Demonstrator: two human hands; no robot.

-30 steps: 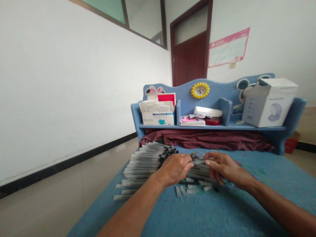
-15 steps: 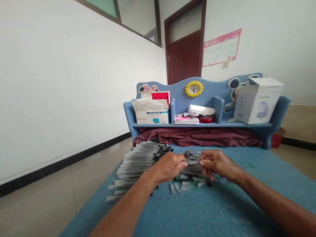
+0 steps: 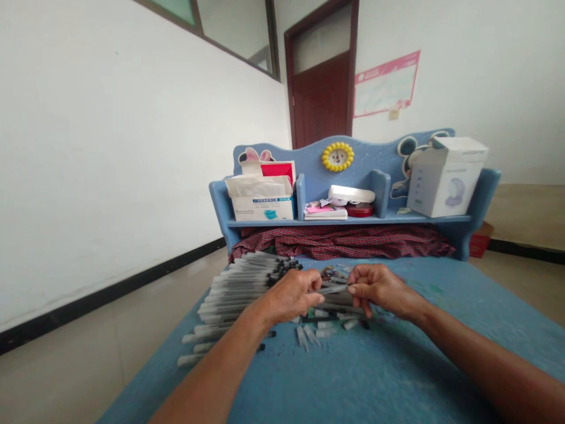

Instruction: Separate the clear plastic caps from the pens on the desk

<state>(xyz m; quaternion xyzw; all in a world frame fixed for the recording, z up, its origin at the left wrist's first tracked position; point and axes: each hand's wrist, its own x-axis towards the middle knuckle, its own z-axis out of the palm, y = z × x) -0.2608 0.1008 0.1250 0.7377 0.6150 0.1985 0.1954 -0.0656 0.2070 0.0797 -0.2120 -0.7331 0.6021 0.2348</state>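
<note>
Gripping a pale tube (image 3: 334, 289) at one end with left hand (image 3: 291, 295), pinching the other with right hand (image 3: 380, 288); best held straight, unbent.

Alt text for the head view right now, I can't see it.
The left hand and right hand hold a slim tube between them over a blue table. Dark-tipped pens lie massed at left and clear pieces nearer the viewer than the hands; a shelf with boxes stands behind.
</note>
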